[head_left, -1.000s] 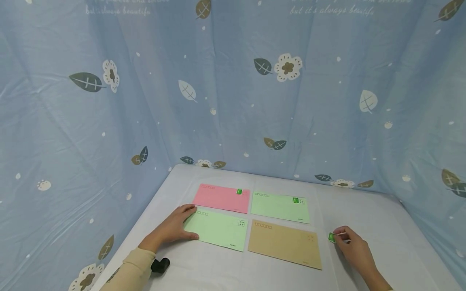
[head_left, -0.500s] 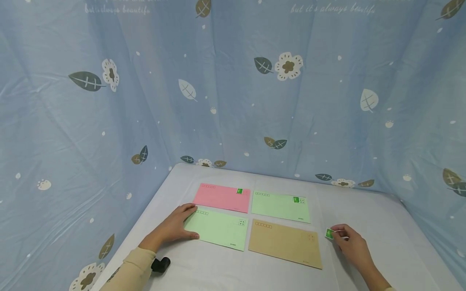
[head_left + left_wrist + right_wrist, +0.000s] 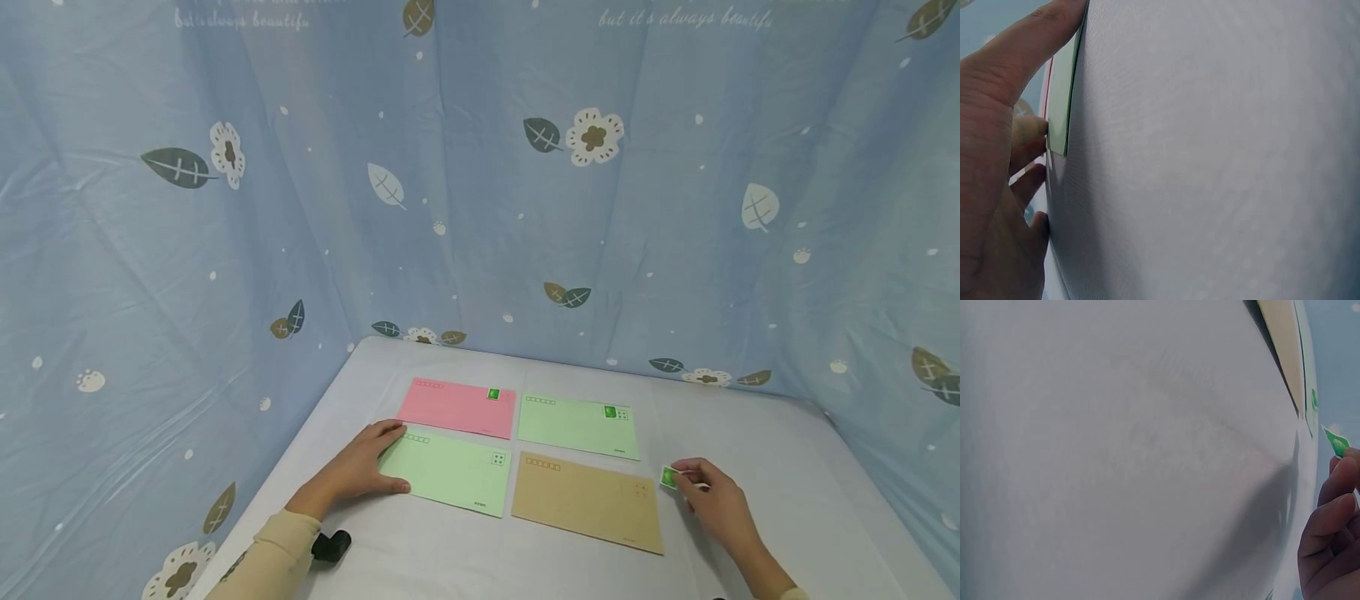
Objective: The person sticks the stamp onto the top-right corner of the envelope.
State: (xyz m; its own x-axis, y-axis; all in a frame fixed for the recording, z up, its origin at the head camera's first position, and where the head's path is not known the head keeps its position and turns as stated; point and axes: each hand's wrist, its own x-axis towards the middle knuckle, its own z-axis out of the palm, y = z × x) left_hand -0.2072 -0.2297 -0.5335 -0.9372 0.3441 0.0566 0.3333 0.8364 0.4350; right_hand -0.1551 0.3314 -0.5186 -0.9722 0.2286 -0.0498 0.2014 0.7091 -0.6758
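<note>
My right hand (image 3: 718,504) pinches a small green stamp (image 3: 668,477) with a white edge, held just right of the brown envelope (image 3: 585,504). In the right wrist view, the stamp (image 3: 1337,442) sticks out past the fingertips. My left hand (image 3: 352,468) rests at the left end of the near light-green envelope (image 3: 450,477), thumb at its lower edge and fingers at its upper corner. The left wrist view shows that envelope (image 3: 1063,100) between thumb and fingers. A printed square marks its upper right corner.
Behind lie a pink envelope (image 3: 453,414) and another light-green envelope (image 3: 573,431); each bears a green stamp near its upper right corner. A black object (image 3: 332,547) sits beside the left forearm. A blue patterned curtain (image 3: 480,208) surrounds the white-covered table (image 3: 757,450).
My right hand has moved left and slightly away from me with the stamp, closer to the brown envelope. The left hand and the envelopes stay in place.
</note>
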